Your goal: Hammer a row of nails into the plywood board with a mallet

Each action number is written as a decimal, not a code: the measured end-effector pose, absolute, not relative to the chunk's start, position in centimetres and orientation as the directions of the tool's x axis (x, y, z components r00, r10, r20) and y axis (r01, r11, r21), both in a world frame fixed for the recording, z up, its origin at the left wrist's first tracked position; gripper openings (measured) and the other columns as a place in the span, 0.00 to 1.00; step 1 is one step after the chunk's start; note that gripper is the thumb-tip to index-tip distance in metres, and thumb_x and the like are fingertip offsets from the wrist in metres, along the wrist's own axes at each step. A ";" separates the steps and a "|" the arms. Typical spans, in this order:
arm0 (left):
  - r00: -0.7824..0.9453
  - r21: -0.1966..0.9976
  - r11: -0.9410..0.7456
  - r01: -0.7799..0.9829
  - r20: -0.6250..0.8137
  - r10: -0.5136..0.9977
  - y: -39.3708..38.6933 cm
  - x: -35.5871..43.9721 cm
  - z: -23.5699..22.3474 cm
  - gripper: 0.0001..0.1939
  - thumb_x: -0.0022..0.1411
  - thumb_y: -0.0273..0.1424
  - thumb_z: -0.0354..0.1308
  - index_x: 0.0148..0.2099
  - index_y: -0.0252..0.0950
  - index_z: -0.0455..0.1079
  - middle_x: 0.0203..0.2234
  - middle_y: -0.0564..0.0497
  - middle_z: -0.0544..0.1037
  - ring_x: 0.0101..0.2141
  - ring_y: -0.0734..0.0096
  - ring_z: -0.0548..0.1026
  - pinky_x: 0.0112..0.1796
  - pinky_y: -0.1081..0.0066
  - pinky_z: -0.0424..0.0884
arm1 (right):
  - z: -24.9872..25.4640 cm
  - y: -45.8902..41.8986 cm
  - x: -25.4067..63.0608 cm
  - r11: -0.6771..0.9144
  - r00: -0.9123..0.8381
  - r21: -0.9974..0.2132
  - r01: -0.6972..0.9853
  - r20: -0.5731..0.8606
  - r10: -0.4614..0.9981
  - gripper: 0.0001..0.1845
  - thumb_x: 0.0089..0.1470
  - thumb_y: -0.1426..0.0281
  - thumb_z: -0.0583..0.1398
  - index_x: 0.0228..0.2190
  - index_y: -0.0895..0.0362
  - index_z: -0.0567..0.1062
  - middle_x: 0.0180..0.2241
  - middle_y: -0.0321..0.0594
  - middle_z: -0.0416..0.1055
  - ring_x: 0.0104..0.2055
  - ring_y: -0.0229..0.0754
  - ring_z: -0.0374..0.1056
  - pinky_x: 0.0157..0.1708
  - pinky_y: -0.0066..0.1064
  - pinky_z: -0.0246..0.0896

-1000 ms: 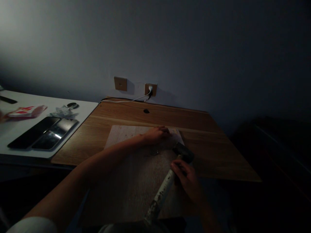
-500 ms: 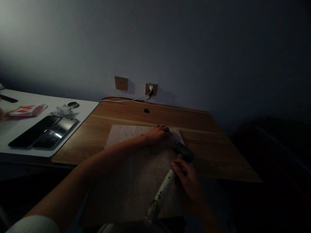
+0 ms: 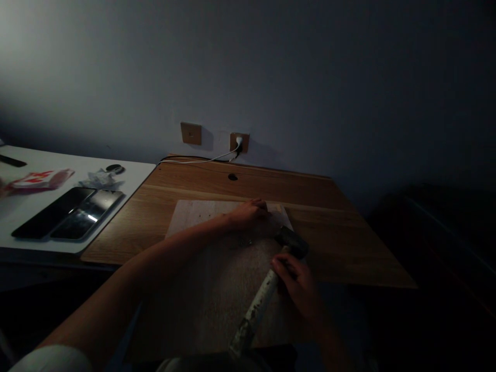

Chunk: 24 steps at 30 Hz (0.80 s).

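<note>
My right hand [image 3: 294,279] is closed around the handle of a hammer [image 3: 259,305], close under its dark, blocky head. The worn white handle slants down toward my body. The hammer head [image 3: 291,242] is by the right edge of a pale wooden board [image 3: 220,289]. Over the far right part of that board, my left hand [image 3: 248,214] has its fingers curled down; what they hold, if anything, is hidden. A small cluster of thin metal pieces, apparently nails [image 3: 244,242], lies on the board between my hands. Small dark dots show near its far left edge.
The board lies on a brown wooden table [image 3: 186,175] against the wall. On a white table [image 3: 135,175] at left are two dark phone-like slabs [image 3: 73,214], a crumpled clear bag [image 3: 101,179] and a red-and-white packet [image 3: 41,179]. Another person's hand [image 3: 3,188] blurs at the left edge. Cables run to a socket [image 3: 239,142].
Both my hands and the hammer stay almost in place. The view shifts slightly. At the far left, the other person's blurred hand moves a little beside the packet.
</note>
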<state>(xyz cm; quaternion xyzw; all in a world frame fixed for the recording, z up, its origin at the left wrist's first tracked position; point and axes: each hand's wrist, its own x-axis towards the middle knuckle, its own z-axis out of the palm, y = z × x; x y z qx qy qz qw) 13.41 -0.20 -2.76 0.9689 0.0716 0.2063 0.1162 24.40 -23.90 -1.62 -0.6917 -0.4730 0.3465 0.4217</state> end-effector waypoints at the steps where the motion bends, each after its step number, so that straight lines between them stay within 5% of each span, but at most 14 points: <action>1: 0.905 0.259 -0.963 0.074 0.389 0.174 -0.2 13.4 -2.7 0.15 0.65 0.24 0.55 0.50 0.36 0.77 0.41 0.43 0.76 0.43 0.64 0.72 0.47 0.66 0.66 | -1.7 -23.9 24.4 -0.193 0.315 -0.909 0.370 -0.073 0.946 0.21 0.56 0.50 0.59 0.36 0.54 0.79 0.35 0.41 0.77 0.34 0.44 0.73 0.28 0.28 0.69; 12: 0.902 0.287 -0.958 -0.005 0.416 0.120 -0.6 12.9 -2.3 0.13 0.66 0.26 0.55 0.49 0.36 0.77 0.41 0.43 0.76 0.42 0.64 0.74 0.47 0.66 0.68 | -1.5 -23.8 24.4 -0.181 0.306 -0.904 0.389 -0.058 0.950 0.20 0.57 0.51 0.59 0.35 0.54 0.79 0.34 0.41 0.77 0.36 0.45 0.74 0.33 0.30 0.69; 24: 0.869 0.352 -0.933 0.079 0.433 0.237 -0.3 13.4 -2.5 0.10 0.67 0.24 0.52 0.42 0.33 0.75 0.38 0.44 0.77 0.41 0.66 0.73 0.45 0.69 0.67 | -1.8 -24.0 24.5 -0.173 0.307 -0.902 0.394 -0.049 0.950 0.20 0.58 0.51 0.59 0.37 0.53 0.79 0.36 0.41 0.77 0.37 0.44 0.73 0.33 0.29 0.68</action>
